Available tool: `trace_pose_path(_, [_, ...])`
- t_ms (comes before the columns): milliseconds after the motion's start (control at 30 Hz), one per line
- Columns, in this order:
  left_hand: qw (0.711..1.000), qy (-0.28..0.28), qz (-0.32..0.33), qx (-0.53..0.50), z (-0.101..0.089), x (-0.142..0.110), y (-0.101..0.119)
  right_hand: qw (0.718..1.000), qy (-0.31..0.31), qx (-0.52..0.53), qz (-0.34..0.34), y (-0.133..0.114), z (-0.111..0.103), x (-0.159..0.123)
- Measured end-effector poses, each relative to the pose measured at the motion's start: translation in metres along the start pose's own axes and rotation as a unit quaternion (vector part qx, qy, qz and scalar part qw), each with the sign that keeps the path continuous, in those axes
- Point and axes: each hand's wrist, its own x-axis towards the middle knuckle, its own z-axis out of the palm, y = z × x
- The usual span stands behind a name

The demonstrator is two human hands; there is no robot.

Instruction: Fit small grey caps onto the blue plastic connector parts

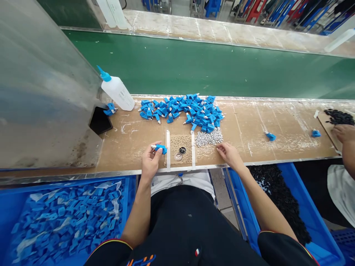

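Observation:
My left hand [149, 159] pinches a small blue plastic part [160, 148] with a white tip, held just above the brown bench near its front edge. My right hand [229, 153] rests on the bench with fingers pointing left, curled toward a heap of small silvery pieces [209, 137]; whether it holds one is hidden. A big pile of the same blue parts [185, 110] lies behind the heap. Between my hands is a taped-off cardboard square [180, 151] with two small round pieces [180, 153] on it.
A white squeeze bottle with a blue nozzle [116, 91] lies at the left by a metal housing [41, 85]. A green conveyor belt [210, 66] runs behind. Blue bins hold blue parts [63, 221] and black parts [280, 199]. Another person's hand [344, 133] is at the right.

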Motion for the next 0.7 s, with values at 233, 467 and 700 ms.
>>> trace_pose_path(233, [0.994, -0.077, -0.027, -0.074, -0.002, -0.006, -0.012, 0.987, -0.110, -0.119, 0.012, -0.007, -0.017, 0.016])
trace_pose_path(467, [0.983, -0.089, -0.059, -0.149, -0.004, -0.008, -0.043, 0.980, -0.145, -0.135, -0.029, -0.005, -0.018, 0.020])
trace_pose_path(700, [0.982, -0.091, -0.059, -0.155, -0.004, -0.005, -0.049, 0.987, -0.066, -0.059, -0.134, -0.036, 0.024, 0.001])
